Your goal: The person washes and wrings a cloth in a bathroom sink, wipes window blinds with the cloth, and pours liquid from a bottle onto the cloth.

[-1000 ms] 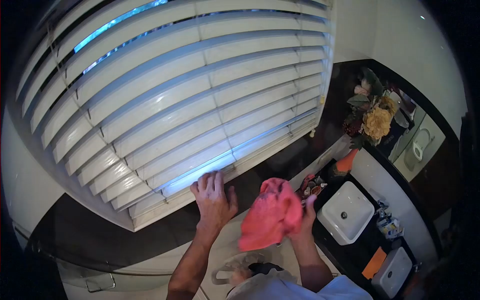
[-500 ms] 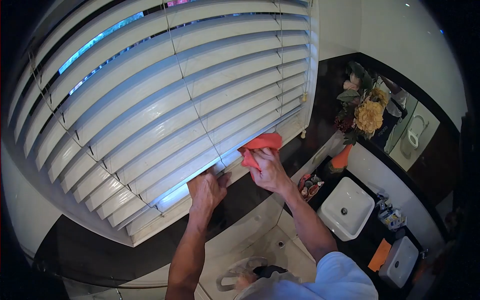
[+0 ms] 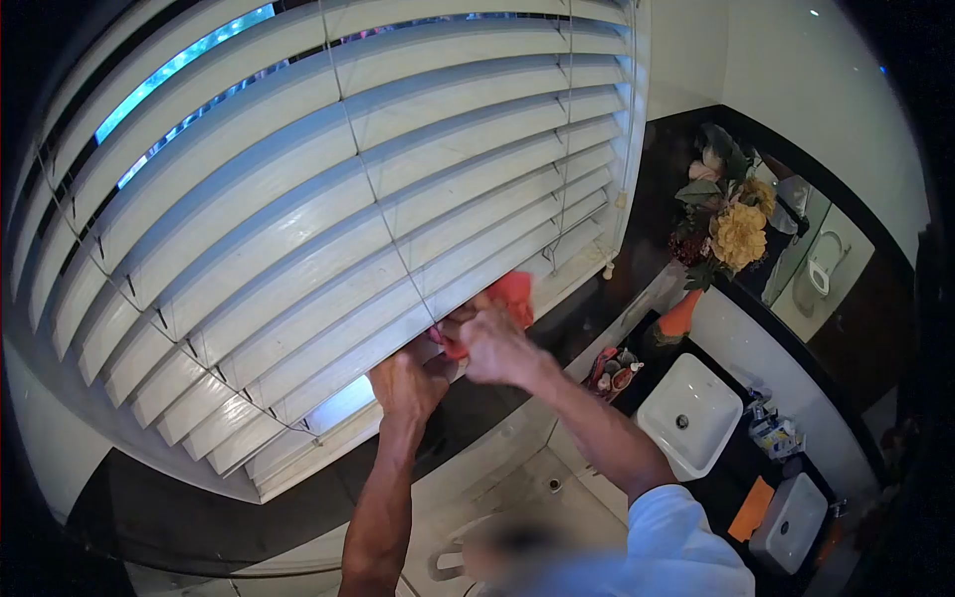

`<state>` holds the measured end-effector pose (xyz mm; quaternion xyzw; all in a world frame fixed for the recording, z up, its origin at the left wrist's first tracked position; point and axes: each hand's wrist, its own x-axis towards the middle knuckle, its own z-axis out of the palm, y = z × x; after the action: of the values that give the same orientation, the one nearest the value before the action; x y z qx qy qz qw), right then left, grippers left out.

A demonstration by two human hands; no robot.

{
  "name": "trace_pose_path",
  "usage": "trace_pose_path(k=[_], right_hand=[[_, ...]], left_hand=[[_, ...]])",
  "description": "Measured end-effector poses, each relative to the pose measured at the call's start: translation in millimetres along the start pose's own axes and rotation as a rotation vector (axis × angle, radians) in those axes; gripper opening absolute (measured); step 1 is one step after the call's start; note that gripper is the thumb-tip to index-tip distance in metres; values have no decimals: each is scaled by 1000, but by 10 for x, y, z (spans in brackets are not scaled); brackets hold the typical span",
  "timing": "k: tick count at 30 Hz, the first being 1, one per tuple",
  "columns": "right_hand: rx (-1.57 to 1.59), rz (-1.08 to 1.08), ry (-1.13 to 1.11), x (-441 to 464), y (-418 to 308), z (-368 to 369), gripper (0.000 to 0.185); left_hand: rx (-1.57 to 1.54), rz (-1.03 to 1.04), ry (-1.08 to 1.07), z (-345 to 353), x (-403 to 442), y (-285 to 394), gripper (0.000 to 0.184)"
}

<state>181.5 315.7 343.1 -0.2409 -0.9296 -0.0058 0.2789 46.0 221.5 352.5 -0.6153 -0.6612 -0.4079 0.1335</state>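
Note:
White slatted window blinds (image 3: 298, 229) fill the upper left of the view, crossed by thin cords. My left hand (image 3: 406, 386) grips the bottom edge of the blinds, its fingertips partly hidden behind the lowest slat. Just right of it, my right hand (image 3: 494, 345) is closed on a red cloth (image 3: 513, 296) and presses it against the bottom slat. Part of the cloth shows beyond the knuckles and part below the fingers, near my left thumb. The two hands are close together, near the middle cord. Below the slat lies a white window sill (image 3: 328, 463).
Dark tile (image 3: 179, 507) borders the sill. To the right are a vase of artificial flowers (image 3: 736, 237), a mirror (image 3: 786, 259), a white basin (image 3: 688, 416) and a second basin (image 3: 791, 522). An orange sheet (image 3: 752, 507) and small bottles (image 3: 778, 435) stand on the dark counter.
My right hand has moved left along the bottom slat with the red cloth, closer to my left hand. The bottom of the blinds is tilted up more at the right.

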Motion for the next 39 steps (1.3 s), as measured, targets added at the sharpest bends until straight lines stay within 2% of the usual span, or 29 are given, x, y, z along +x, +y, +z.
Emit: trace_pose_path(k=[3,5,6,7,9,11,13,15,17,19,20,21,23,25,27,28,30,31,33,35,37,39], right_hand=[[-4,42,93,-60,81,-69,32],[-181,280,-212,-26,270,-353,36],[-194,360,-76,-38,392,-342,25],[-98,347,-27,6,487,-316,20],[-20,441,-316,90,481,-247,28],[-110,128,-204,0,222,44,43],[-50,-19,36,-53,-181,-99,49],[23,3,-19,-126,-1,-84,54],[-208,279,-140,-200,298,-206,56],[-225,188,153,-325,567,-240,50],[-69,219,281,-425,595,-273,41],[-78,222,281,-544,614,-303,41],[499,484,557,-856,605,-302,30],[1241,776,870,-1171,456,-424,28],[1557,988,1019,-1660,662,-372,29],[1725,969,1052,-1819,732,-372,34],[1812,987,1123,-1968,802,-385,35],[1910,995,1165,-1979,816,-422,37],[1824,967,1148,-1927,881,-420,33],[1432,929,1007,-1843,1005,-406,27],[1317,915,982,-1636,1044,-471,20],[926,830,718,-1493,1161,-493,20]], left_hand=[[10,-18,49,-8,-36,-31,52],[39,-37,40,33,-58,-116,52],[61,-49,26,58,-66,-146,52],[60,-53,27,65,-66,-167,52],[45,-56,30,98,-85,-167,52],[20,-32,34,35,-43,-64,54],[8,-22,35,32,-36,-39,56],[22,18,63,41,-59,-107,52],[28,-11,61,51,-68,-153,52],[31,-43,54,84,-112,-178,52],[31,-18,58,100,-132,-215,53],[28,11,67,115,-131,-228,53],[90,59,115,62,-134,-200,50],[158,114,162,-25,-199,-124,47],[164,211,364,-80,-364,22,41],[150,223,352,-90,-423,123,41],[52,283,389,-63,-506,327,34],[-84,338,211,9,-473,425,33],[-33,380,-57,169,-243,721,47],[41,364,-116,367,-13,866,53],[115,354,-173,553,128,901,59],[178,229,-222,728,219,852,68]])
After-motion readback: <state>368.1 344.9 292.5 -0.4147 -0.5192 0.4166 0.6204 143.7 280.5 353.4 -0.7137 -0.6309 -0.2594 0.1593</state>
